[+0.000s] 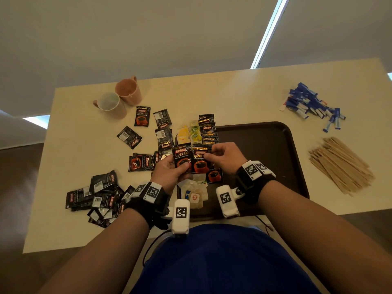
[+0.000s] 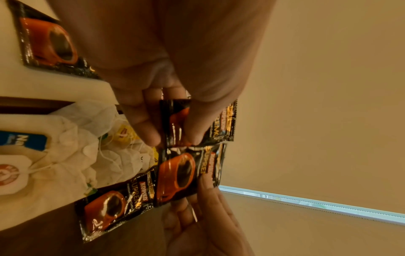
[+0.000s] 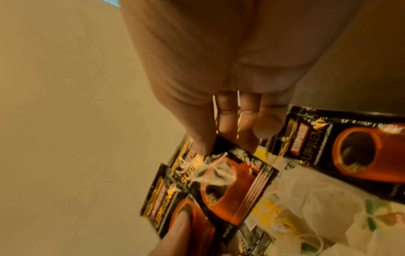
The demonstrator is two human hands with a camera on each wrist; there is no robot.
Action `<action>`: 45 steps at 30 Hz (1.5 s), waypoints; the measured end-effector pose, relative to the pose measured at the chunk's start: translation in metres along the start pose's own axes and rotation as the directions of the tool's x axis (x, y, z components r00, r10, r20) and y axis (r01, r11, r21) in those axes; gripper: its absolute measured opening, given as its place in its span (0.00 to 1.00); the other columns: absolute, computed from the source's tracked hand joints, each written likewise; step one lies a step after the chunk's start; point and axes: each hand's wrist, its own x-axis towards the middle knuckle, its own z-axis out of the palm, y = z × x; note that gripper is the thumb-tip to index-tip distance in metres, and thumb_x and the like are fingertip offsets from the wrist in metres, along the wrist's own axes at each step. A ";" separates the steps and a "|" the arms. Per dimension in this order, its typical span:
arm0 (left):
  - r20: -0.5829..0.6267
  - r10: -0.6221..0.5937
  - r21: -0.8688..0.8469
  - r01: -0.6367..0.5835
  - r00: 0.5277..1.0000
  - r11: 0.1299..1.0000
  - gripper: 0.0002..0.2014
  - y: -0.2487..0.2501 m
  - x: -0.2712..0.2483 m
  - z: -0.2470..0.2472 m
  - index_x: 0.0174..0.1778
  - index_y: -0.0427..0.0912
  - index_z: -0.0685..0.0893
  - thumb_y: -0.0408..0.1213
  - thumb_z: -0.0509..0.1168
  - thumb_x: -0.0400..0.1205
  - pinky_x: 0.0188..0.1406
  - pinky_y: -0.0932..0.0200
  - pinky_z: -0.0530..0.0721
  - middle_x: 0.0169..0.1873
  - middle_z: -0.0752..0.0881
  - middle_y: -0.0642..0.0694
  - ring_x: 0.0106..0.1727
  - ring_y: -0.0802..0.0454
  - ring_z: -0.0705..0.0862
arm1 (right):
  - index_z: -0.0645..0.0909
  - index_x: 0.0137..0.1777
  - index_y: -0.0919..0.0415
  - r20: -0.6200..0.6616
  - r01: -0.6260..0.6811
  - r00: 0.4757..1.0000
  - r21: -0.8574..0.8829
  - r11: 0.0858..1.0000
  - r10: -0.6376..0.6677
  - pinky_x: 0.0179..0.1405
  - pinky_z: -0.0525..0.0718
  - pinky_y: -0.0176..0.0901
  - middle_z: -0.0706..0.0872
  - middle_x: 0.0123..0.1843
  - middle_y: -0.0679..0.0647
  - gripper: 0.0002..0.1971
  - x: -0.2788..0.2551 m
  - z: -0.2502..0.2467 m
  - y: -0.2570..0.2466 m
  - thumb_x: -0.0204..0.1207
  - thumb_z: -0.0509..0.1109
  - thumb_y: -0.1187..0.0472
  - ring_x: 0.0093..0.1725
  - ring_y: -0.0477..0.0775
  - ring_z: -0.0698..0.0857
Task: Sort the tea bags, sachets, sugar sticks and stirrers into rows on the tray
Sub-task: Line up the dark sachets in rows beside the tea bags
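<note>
2 coffee sachets (image 1: 191, 159) are being held side by side, long axes upright, above the tray (image 1: 265, 145): 1 pinched by left hand (image 1: 169, 171), 1 by right hand (image 1: 226, 158).

Head view looks down; wrist views close, sharing sachets (image 2: 188, 175).

I count two mugs (image 1: 118, 98), one tray (image 1: 292, 145), two hands, each pinching one coffee sachet (image 1: 181, 159). Loose sachets, sugar sticks (image 1: 311, 102) and stirrers (image 1: 339, 164) overlap in heaps; I can't count them exactly.
</note>
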 end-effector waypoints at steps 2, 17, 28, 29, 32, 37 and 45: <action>-0.006 -0.032 -0.043 0.031 0.999 0.999 0.11 0.001 0.001 -0.002 0.56 0.42 0.84 0.23 0.66 0.83 0.41 0.58 0.91 0.52 0.90 0.40 0.50 0.46 0.91 | 0.87 0.46 0.61 -0.034 -0.045 0.998 0.012 0.999 0.045 0.48 0.88 0.49 0.91 0.46 0.57 0.06 -0.001 -0.008 0.009 0.79 0.74 0.58 0.43 0.51 0.89; 0.003 0.022 0.347 -0.022 1.000 0.938 0.12 -0.013 -0.003 -0.020 0.57 0.44 0.86 0.30 0.74 0.79 0.30 0.68 0.82 0.47 0.91 0.46 0.44 0.53 0.88 | 0.88 0.45 0.52 -0.098 -0.270 0.961 -0.101 0.958 0.260 0.38 0.85 0.37 0.91 0.40 0.49 0.06 -0.011 -0.004 0.071 0.71 0.81 0.58 0.40 0.47 0.90; 0.036 -0.005 0.395 -0.009 0.999 0.919 0.14 -0.016 -0.004 -0.019 0.50 0.47 0.85 0.30 0.79 0.73 0.36 0.57 0.81 0.46 0.92 0.42 0.45 0.48 0.89 | 0.85 0.42 0.58 -0.177 -0.295 0.946 -0.110 0.949 0.273 0.34 0.89 0.39 0.91 0.35 0.53 0.09 -0.007 0.005 0.069 0.71 0.81 0.56 0.34 0.50 0.91; 0.039 -0.008 0.397 -0.009 0.999 0.918 0.14 -0.016 -0.004 -0.018 0.50 0.47 0.85 0.30 0.79 0.73 0.38 0.55 0.81 0.47 0.92 0.42 0.47 0.46 0.90 | 0.85 0.42 0.57 -0.174 -0.292 0.947 -0.123 0.949 0.269 0.36 0.90 0.40 0.91 0.35 0.53 0.09 -0.007 0.006 0.069 0.71 0.81 0.56 0.34 0.50 0.91; 0.049 -0.012 0.397 -0.009 0.999 0.918 0.13 -0.017 -0.007 -0.016 0.48 0.47 0.84 0.29 0.79 0.74 0.41 0.53 0.83 0.48 0.92 0.41 0.49 0.45 0.90 | 0.84 0.43 0.57 -0.159 -0.288 0.951 -0.133 0.948 0.266 0.43 0.91 0.44 0.91 0.36 0.52 0.09 -0.006 0.007 0.070 0.72 0.81 0.56 0.35 0.48 0.91; 0.048 -0.023 0.393 0.002 0.999 0.919 0.14 -0.021 -0.009 -0.016 0.49 0.47 0.85 0.30 0.79 0.73 0.56 0.40 0.88 0.49 0.92 0.39 0.54 0.41 0.90 | 0.84 0.44 0.56 -0.148 -0.267 0.957 -0.117 0.957 0.249 0.47 0.91 0.46 0.91 0.39 0.50 0.08 -0.008 0.006 0.074 0.71 0.81 0.56 0.38 0.46 0.91; 0.032 0.017 0.394 -0.028 0.999 0.919 0.13 -0.022 -0.009 -0.010 0.49 0.46 0.86 0.30 0.79 0.73 0.43 0.49 0.88 0.44 0.90 0.45 0.48 0.47 0.89 | 0.85 0.44 0.52 -0.225 -0.121 0.971 -0.166 0.979 0.082 0.45 0.87 0.42 0.88 0.40 0.48 0.04 -0.018 -0.006 0.059 0.78 0.75 0.53 0.42 0.46 0.87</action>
